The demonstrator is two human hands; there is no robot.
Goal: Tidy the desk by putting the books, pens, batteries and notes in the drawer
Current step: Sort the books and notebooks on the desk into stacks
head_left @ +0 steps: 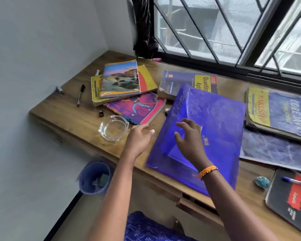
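A large blue plastic folder (212, 119) lies in the middle of the wooden desk (68, 108). My right hand (189, 136) hovers over it with fingers spread, holding nothing. My left hand (139, 138) reaches open toward the corner of a pink-covered notebook (139, 106). Behind that notebook is a stack of books (122, 80), and a thick blue-and-yellow book (186, 82) lies partly under the folder. A black pen (80, 94) lies at the far left. A worn yellow-and-blue book (281, 112) and a black notebook (290, 202) with a blue pen (295, 181) on it are at the right.
A glass ashtray (113, 128) stands just left of my left hand. A small dark cap (100, 113) and a marker (59, 89) lie on the left part of the desk. A blue bin (94, 178) stands on the floor below. A barred window (233, 32) runs along the back.
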